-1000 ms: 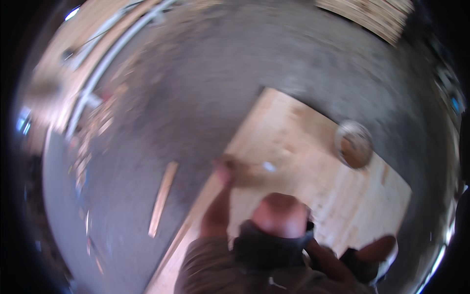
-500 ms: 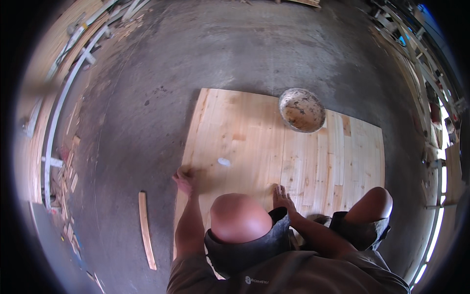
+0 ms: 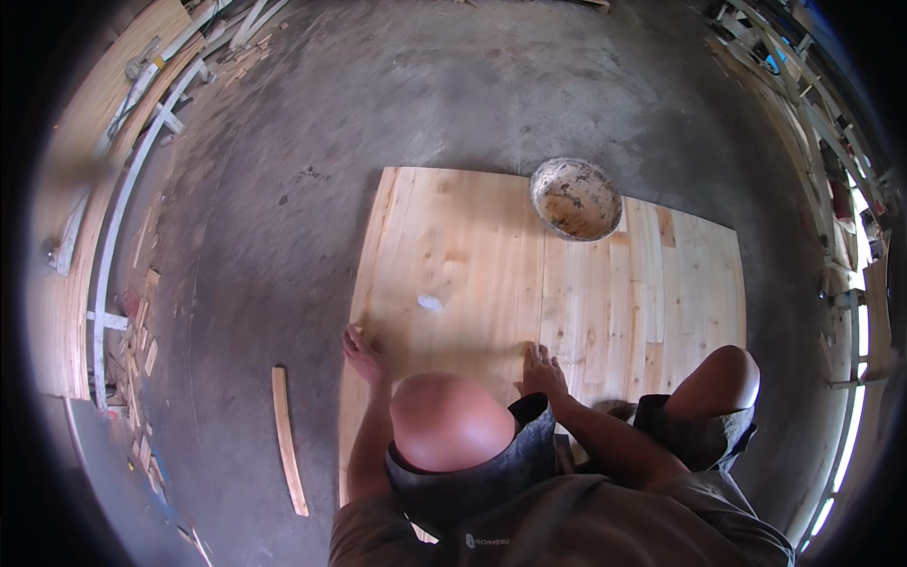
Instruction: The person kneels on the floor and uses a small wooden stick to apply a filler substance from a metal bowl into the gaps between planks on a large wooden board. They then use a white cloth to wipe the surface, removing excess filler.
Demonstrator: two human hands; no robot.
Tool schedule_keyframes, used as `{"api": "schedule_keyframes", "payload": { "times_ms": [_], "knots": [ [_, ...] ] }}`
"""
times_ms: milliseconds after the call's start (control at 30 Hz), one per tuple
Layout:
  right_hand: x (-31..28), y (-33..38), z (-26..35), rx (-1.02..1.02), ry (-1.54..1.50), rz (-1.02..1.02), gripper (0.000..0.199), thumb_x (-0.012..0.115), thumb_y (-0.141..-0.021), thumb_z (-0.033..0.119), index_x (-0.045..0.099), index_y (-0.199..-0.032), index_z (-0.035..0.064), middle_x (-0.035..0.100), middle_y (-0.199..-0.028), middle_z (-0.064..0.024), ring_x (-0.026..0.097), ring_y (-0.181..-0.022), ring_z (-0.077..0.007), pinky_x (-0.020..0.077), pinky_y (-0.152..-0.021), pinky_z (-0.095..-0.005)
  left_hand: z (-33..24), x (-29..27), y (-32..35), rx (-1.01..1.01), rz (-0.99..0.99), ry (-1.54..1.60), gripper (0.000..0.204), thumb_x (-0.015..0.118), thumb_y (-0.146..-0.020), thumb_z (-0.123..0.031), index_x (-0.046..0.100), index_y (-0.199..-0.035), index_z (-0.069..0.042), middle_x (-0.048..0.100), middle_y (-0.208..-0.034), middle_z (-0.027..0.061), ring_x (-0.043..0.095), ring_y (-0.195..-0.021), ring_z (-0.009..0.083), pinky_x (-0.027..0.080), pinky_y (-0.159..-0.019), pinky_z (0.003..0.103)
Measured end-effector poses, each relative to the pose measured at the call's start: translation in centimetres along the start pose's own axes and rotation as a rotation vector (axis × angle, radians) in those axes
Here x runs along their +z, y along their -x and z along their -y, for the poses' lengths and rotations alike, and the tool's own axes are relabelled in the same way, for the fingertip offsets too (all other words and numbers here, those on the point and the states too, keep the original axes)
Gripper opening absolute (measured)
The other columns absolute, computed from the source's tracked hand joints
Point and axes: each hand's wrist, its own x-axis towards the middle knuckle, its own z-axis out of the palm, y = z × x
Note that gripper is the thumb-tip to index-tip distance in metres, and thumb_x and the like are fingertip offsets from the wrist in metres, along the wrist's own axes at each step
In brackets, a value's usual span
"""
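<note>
A broad pale wooden panel (image 3: 472, 236), made of glued strips, lies on the floor in front of my knees. My left hand (image 3: 363, 354) rests at its left edge, fingers stretched forward and open. Near the panel's middle, by a long seam, my right hand (image 3: 543, 370) lies flat with its fingers extended, holding nothing. A small white object (image 3: 430, 303) sits on the wood between and beyond my hands; its kind is unclear. At the far edge stands a round, stained bowl (image 3: 578, 203) with brownish residue inside.
A narrow wooden strip (image 3: 288, 439) lies on the concrete floor (image 3: 255, 255) to the left. Wood scraps (image 3: 144, 354) and a white metal frame (image 3: 118, 222) line the left side. Stacked lumber and rails (image 3: 812, 132) run along the right. My bent knees flank my right arm.
My left hand has gone from a curled grip at the panel's edge to stretched fingers. My right hand stays flat in about the same spot. The view has shifted slightly.
</note>
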Motion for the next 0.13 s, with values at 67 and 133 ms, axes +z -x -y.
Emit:
{"api": "schedule_keyframes", "payload": {
  "times_ms": [67, 133],
  "knots": [
    [0.1, -0.1, 0.3, 0.034, -0.029, -0.004, 0.093, 0.088, -0.093, 0.035, 0.046, -0.162, -0.0119, 0.042, -0.174, -0.0297, 0.037, -0.166, -0.0459, 0.0423, -0.129, -0.0584, 0.3, -0.8, 3.3, 0.070, 0.028, -0.224, 0.090, 0.080, -0.098, -0.032, 0.037, -0.175, -0.015, 0.048, -0.170, 0.0188, 0.051, -0.148, 0.0459, 0.043, -0.123, 0.062],
    [0.9, 0.0, 0.3, -0.013, 0.079, -0.037, 0.102, 0.085, -0.093, 0.043, 0.040, -0.171, -0.0047, 0.036, -0.180, -0.0275, 0.037, -0.166, -0.0475, 0.0406, -0.129, -0.0643, 0.0, -2.3, 8.0, 0.090, 0.071, -0.338, 0.097, 0.081, -0.097, -0.034, 0.033, -0.180, -0.017, 0.042, -0.179, 0.0149, 0.048, -0.155, 0.0438, 0.041, -0.126, 0.063]
  ]
}}
